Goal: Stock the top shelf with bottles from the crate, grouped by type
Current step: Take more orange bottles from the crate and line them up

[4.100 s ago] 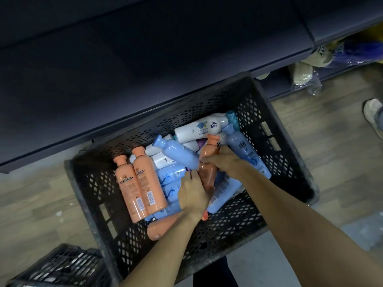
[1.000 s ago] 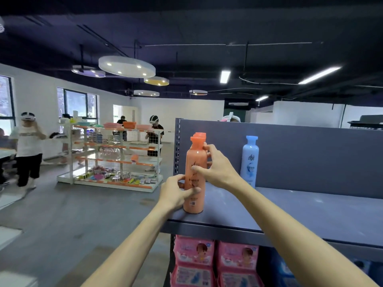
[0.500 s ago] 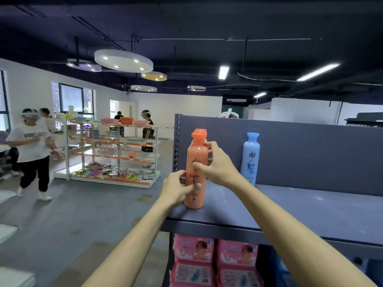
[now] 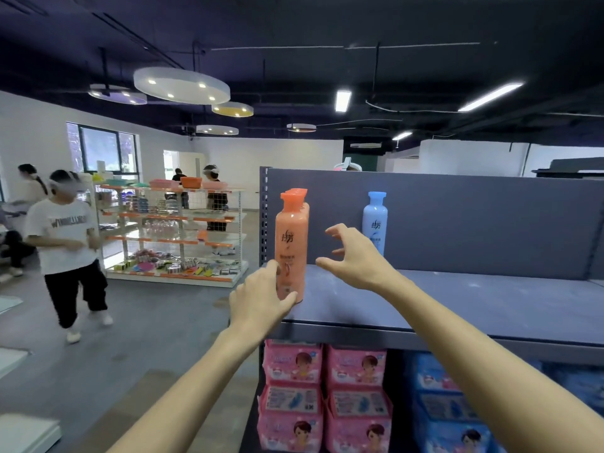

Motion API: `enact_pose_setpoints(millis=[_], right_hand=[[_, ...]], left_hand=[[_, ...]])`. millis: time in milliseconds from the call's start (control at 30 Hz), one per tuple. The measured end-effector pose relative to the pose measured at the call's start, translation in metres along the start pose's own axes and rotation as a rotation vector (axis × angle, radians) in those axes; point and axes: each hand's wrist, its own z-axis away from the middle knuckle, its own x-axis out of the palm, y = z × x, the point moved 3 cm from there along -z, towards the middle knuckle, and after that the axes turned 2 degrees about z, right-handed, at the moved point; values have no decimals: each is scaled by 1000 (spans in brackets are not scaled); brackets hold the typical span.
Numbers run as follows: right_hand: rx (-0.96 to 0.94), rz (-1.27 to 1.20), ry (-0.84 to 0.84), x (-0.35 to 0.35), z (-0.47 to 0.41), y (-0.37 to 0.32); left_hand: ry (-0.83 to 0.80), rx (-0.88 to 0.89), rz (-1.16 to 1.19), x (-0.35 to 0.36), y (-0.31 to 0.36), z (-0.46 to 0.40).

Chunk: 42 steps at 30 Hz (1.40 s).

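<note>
Several orange bottles (image 4: pixel 292 238) stand upright in a tight row, front to back, at the left end of the grey top shelf (image 4: pixel 457 308). My left hand (image 4: pixel 258 300) holds the front orange bottle low down, thumb across its base and index finger on its left side. My right hand (image 4: pixel 354 256) hovers just right of the row, fingers spread and loosely curled, touching nothing. A single light blue bottle (image 4: pixel 375 222) stands upright against the shelf's back panel, behind my right hand. The crate is out of view.
Pink packs (image 4: pixel 323 393) and blue packs (image 4: pixel 451 407) fill the shelf below. A person in a white shirt (image 4: pixel 67 246) walks across the floor at left. A white and orange display rack (image 4: pixel 176 233) stands farther back.
My right hand has let go of the front orange bottle and drawn away to the right. My left hand stays at the bottle's base. The person at left has walked closer.
</note>
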Motion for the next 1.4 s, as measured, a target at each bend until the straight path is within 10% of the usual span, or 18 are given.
enact_pose_setpoints(millis=[600,1000,1400], right_hand=[[347,253,-19,-18,270,187],[933,90,-524,116,498,319],[1531,-180,-640,200,671,398]], left_hand=[[-612,372,165,178,152,177],[-1207,240,-31,356,125,378],[-1599,53,-111,449,71,553]])
